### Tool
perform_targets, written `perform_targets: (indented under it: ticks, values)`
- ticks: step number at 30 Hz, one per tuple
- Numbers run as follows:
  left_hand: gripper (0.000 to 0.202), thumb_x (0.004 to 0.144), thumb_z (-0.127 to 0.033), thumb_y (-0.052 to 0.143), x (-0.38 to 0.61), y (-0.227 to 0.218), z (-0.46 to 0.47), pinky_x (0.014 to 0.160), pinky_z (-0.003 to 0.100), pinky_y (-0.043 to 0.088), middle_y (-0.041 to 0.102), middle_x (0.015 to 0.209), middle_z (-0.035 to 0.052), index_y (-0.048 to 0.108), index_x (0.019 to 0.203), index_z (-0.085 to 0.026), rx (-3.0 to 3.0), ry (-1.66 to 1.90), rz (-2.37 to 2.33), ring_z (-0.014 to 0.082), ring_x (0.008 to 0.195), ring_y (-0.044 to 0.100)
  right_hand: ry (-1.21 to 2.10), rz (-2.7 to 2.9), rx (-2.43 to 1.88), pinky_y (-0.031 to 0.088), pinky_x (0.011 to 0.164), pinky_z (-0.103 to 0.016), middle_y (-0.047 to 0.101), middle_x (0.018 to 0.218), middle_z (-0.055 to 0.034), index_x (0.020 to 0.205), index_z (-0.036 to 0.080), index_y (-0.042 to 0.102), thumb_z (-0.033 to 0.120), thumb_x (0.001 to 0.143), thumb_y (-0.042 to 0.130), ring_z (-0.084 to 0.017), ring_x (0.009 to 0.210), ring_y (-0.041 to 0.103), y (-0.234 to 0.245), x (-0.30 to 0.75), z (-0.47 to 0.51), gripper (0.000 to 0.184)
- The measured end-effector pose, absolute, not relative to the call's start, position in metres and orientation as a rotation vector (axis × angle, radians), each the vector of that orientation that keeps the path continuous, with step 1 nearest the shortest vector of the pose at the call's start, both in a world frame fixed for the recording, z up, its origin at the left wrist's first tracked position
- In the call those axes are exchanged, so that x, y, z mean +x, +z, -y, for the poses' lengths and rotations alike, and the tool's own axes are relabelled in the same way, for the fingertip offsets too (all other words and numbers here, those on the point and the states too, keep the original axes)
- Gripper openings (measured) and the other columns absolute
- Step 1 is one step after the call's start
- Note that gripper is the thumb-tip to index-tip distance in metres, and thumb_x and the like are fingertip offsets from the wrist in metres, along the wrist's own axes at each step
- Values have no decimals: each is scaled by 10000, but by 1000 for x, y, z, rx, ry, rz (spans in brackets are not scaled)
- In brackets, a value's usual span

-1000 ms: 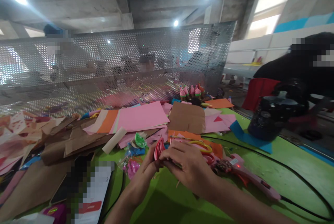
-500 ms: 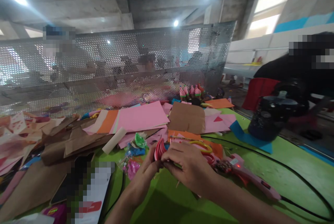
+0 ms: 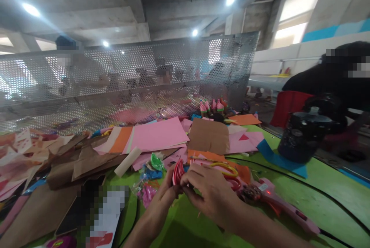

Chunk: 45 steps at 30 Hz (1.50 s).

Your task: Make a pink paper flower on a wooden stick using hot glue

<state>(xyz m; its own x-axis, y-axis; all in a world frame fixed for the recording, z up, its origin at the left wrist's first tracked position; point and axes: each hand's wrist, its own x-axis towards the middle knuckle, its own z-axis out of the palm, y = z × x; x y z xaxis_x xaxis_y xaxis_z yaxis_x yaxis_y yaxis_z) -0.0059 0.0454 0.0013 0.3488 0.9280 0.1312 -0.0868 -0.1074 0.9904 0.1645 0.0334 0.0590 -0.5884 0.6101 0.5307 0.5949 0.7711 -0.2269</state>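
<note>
A small bundle of curved pink-and-red paper strips point(image 3: 178, 171) is held up over the green table point(image 3: 185, 225), between both hands. My left hand point(image 3: 163, 198) is closed round its left and lower side. The fingers of my right hand point(image 3: 208, 186) pinch its right edge, and the fingertips hide part of it. Just right of my right hand lie yellow-handled scissors point(image 3: 231, 169) and a pink glue gun point(image 3: 285, 203) with a lit red light. Small plastic bags with green, blue and pink contents point(image 3: 148, 194) lie left of my left hand.
Pink sheets point(image 3: 158, 134), a brown sheet point(image 3: 208, 136) and brown scraps cover the back and left. A phone point(image 3: 105, 217) lies front left. A dark jug point(image 3: 303, 136) stands right, near a black cable. Behind rises a perforated metal screen point(image 3: 130, 82); a person point(image 3: 341, 70) sits right.
The camera view has tilted up slightly, so the table appears a little lower. Both hands keep hold of the paper strips, with hardly any shift between them.
</note>
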Motion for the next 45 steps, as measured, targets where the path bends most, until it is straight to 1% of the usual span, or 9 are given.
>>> perform_targets:
  ticks: [8,16,21,25,30,34,38,41,45]
  values:
    - [721,759,-161,462,-8,-4,-47,611,248,297,536,835,3,320,1465,-179,1387,1025,-821,135,664,371,78,2375,-869,326,625,-284,627,777,4,843,194,645,150,880,633,-157,695,558,61,166,-33,59]
    - [702,773,-185,490,-7,4,-44,665,265,350,549,874,10,358,1462,-222,1402,1034,-801,153,698,407,89,2379,-881,326,619,-280,624,772,1,837,185,650,154,878,635,-153,695,555,60,166,-33,54]
    - [713,755,-195,529,-6,4,-45,725,284,369,563,944,25,382,1451,-245,1399,1045,-786,179,781,447,22,2383,-895,310,602,-281,620,779,-6,828,182,624,111,863,602,-156,687,544,58,165,-33,82]
    - [685,790,-225,524,-7,2,-45,716,278,365,539,843,11,367,1456,-224,1403,1031,-753,161,715,417,-22,2375,-885,293,589,-285,616,777,-12,810,182,601,99,841,583,-160,682,536,56,164,-34,90]
    - [671,806,-254,521,-8,2,-44,707,277,364,535,858,17,361,1457,-223,1382,1040,-742,173,758,442,-27,2360,-874,296,598,-286,613,775,-12,800,186,582,75,810,564,-162,683,530,54,164,-34,112]
    - [661,812,-212,504,-10,3,-41,690,266,352,493,776,-10,366,1459,-217,1391,1026,-796,161,720,398,0,2359,-869,310,610,-284,612,781,-13,808,189,577,79,805,560,-164,691,536,54,164,-34,111]
    - [628,825,-211,509,-10,0,-41,687,257,341,522,887,5,395,1442,-233,1402,1056,-770,152,724,375,30,2334,-858,318,607,-278,617,782,-12,807,190,580,63,792,555,-160,694,550,54,164,-33,131]
    - [658,839,-245,533,-10,-3,-44,681,248,337,537,929,9,342,1469,-252,1353,1038,-756,150,742,395,16,2323,-859,320,606,-276,614,777,-12,795,189,572,64,781,559,-161,692,547,54,163,-33,126]
    - [747,840,-272,520,-9,-2,-44,657,249,339,534,878,2,214,1520,-223,1320,1002,-775,148,723,422,-14,2312,-852,321,604,-276,605,768,-15,790,185,567,62,781,555,-163,682,534,53,163,-34,124]
